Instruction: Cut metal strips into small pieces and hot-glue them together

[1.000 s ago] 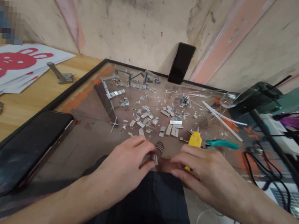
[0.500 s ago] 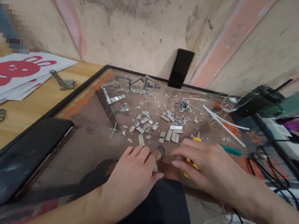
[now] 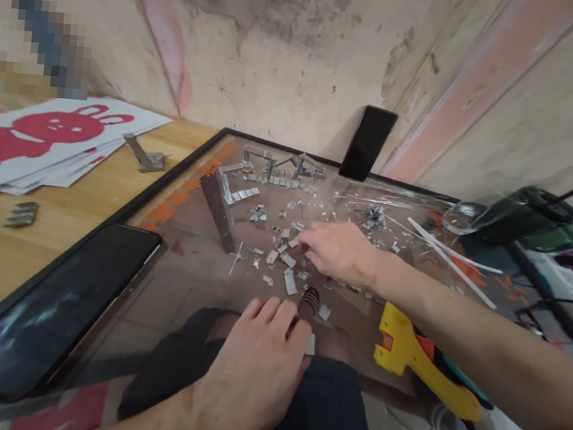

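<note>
My left hand (image 3: 264, 353) rests at the near edge of the glass tabletop (image 3: 180, 286), its fingers curled. A small pale grey piece (image 3: 310, 344) shows beside its thumb and forefinger, apparently pinched there. Farther out, my right hand (image 3: 336, 249) reaches into the scattered grey cardboard-like scraps (image 3: 283, 251), fingertips bent together; whatever lies between them is hidden. Below my right forearm lies a yellow glue gun (image 3: 418, 367) with an orange trigger. Small grey assembled frames (image 3: 283, 168) stand toward the back, and a taller grey upright (image 3: 217, 205) is left of the scraps.
A large phone (image 3: 69, 296) lies at the left; a second phone (image 3: 367, 144) leans against the wall. Papers with a red rabbit (image 3: 57, 135) lie on the wooden surface. White strips (image 3: 453, 260), clear sticks (image 3: 388, 194) and a dark cup (image 3: 522, 215) are at the right.
My right hand has moved forward and left, from beside the yellow glue gun to the scraps, uncovering the gun. My left hand stays near the edge. The view has shifted slightly.
</note>
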A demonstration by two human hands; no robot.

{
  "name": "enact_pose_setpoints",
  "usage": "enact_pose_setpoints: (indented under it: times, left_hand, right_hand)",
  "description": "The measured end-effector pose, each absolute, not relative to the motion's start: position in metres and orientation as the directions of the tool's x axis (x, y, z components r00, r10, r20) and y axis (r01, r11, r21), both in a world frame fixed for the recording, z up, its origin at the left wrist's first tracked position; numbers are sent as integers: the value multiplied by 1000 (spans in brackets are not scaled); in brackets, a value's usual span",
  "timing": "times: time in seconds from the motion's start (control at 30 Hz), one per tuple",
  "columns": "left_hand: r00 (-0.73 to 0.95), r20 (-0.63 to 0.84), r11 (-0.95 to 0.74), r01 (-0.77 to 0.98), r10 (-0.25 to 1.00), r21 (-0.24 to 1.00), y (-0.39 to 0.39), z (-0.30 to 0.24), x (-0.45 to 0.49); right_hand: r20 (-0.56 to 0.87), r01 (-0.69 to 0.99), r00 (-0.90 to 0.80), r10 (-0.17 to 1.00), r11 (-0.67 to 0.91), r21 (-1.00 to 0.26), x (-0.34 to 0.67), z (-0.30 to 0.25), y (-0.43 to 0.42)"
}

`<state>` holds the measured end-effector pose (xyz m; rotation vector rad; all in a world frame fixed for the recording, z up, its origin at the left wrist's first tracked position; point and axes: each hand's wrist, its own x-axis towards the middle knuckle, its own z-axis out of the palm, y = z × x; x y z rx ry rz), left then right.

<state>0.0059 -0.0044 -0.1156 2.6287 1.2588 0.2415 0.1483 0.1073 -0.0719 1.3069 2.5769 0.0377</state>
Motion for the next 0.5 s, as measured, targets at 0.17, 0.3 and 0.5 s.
enact_pose_setpoints:
  times: [0.17, 0.3, 0.5]
  left_hand:
    - [636, 92, -634, 724, 766, 271, -4, -116, 2]
    - [650, 115, -653, 707, 751, 272, -3, -119, 1]
    - [658, 118, -663, 704, 744, 252, -4, -119, 1]
  right_hand:
    - [-178, 824, -491, 853, 520, 223, 147, -67, 115]
    - [-124, 807, -552, 825, 566, 172, 131, -74, 118]
    - [-135, 798, -560, 817, 576, 176, 125, -81, 127]
